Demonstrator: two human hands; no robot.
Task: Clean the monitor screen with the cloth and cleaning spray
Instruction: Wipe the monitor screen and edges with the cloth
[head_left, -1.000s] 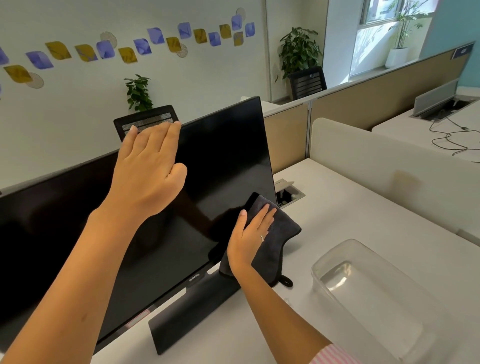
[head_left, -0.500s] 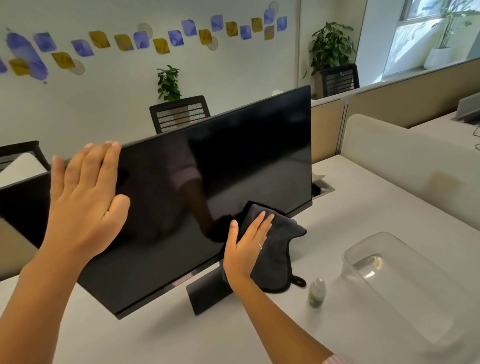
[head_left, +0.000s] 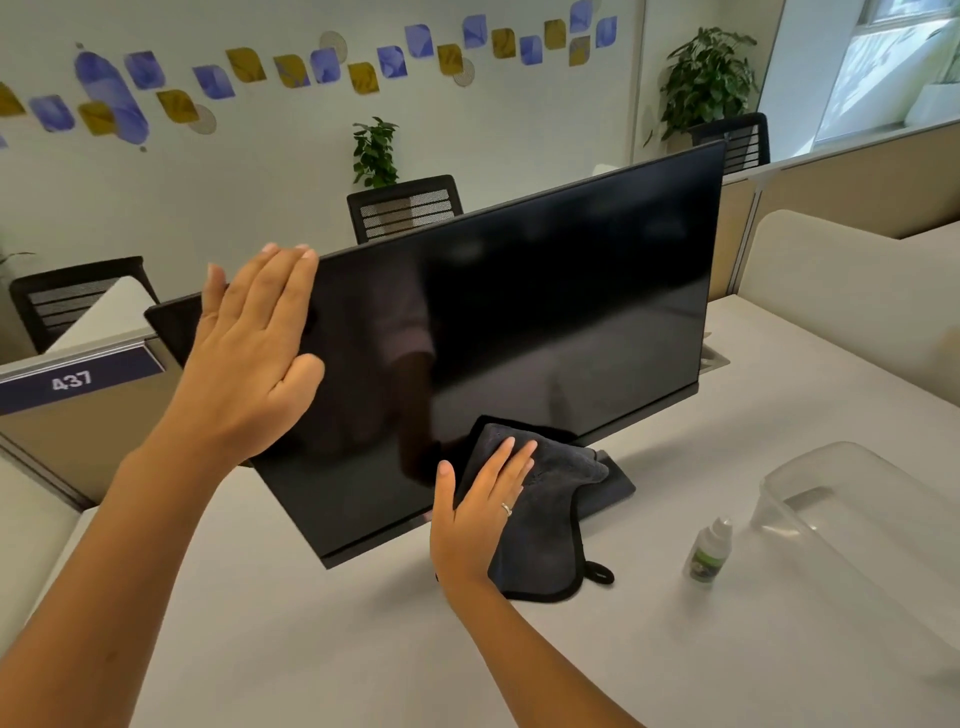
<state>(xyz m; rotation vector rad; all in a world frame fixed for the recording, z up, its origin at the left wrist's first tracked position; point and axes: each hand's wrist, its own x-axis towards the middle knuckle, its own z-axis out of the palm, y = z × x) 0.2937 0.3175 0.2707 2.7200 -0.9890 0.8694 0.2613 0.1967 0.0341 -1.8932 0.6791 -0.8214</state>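
The black monitor (head_left: 545, 322) stands tilted on the white desk, its screen dark and reflective. My left hand (head_left: 249, 353) lies flat and open against the screen's upper left part, fingers reaching the top edge. My right hand (head_left: 478, 514) presses the dark grey cloth (head_left: 550, 530) flat against the lower middle of the screen, with the rest of the cloth hanging over the bottom edge and the stand. A small cleaning spray bottle (head_left: 709, 551) with a green label stands upright on the desk, to the right of the cloth.
A clear plastic tub (head_left: 857, 525) sits at the right of the desk (head_left: 311, 649). A beige partition (head_left: 857, 291) borders the desk on the right, and a divider marked 437 (head_left: 78, 382) on the left. Black chairs (head_left: 405, 208) stand behind the monitor.
My left hand has slid from the top middle to the upper left of the screen. The cloth under my right hand has moved left along the lower edge. The spray bottle has come into view.
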